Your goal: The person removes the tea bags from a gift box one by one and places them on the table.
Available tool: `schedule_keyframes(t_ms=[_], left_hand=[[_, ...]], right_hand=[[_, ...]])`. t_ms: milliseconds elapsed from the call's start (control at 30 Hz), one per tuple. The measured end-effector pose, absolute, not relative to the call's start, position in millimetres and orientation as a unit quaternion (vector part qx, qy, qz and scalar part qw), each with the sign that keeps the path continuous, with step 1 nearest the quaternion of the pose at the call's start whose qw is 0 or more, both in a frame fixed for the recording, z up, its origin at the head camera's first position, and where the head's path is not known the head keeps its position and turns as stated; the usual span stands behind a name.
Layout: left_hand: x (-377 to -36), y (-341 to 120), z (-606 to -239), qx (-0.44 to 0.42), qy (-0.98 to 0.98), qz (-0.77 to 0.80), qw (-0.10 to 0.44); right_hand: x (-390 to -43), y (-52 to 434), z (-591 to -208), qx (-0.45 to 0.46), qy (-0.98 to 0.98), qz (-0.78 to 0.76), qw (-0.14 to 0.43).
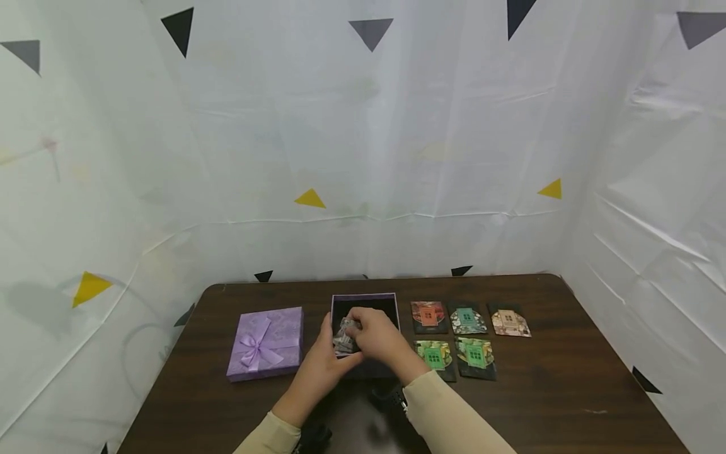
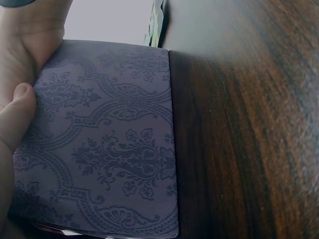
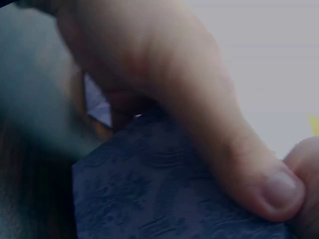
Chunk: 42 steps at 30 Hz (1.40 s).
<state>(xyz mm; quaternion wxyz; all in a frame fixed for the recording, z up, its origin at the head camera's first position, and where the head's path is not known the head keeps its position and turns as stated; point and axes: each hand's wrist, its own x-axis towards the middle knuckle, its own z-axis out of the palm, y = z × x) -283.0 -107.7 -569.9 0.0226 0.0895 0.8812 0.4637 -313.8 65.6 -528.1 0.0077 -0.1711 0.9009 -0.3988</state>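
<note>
An open purple gift box [image 1: 397,309] with a dark inside stands mid-table. My left hand [image 1: 322,366] grips its near left corner, the fingers along the left side and the thumb at the front. In the left wrist view, that thumb bends over the edge of the embossed purple wall [image 2: 114,134]. My right hand [image 1: 377,334] reaches over the box and pinches a small grey-and-white patterned packet [image 1: 343,343] at its left side. The packet is partly hidden by the fingers. In the right wrist view, the thumb [image 3: 279,191] shows just above the box edge.
Left of the box lies its purple lid [image 1: 272,347] with a ribbon bow. To the right, several dark packets lie in two rows: a red one [image 1: 429,316], a teal one [image 1: 467,318] and a cream one [image 1: 509,320] behind, green ones [image 1: 475,358] in front. White curtains surround the brown table [image 1: 556,391].
</note>
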Motion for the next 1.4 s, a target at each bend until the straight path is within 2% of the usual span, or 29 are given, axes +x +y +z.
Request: schedule_keyframes(t_ms=[300,433,733,967,1400], left_hand=[[-284,-107,-571,0.097,0.875,0.474,0.016],[-283,-106,-571,0.103,0.875,0.473,0.009],[-284,-105,-570,0.107,0.874,0.474,-0.013],[-283,-102,-569,0.082,0.881,0.467,0.007],[-283,-104,-571,0.062,0.894,0.442,0.023]], right_hand=[[-304,65,-529,-0.133,0.884,-0.429,-0.125],[-302,67,-530,-0.128,0.850,-0.484,-0.165],[-294,76,-526,-0.105,0.724,-0.650,-0.205],[-281,92,-529,-0.058,0.664,-0.701,-0.256],[-251,190,-556,0.044,0.596,-0.740,-0.309]])
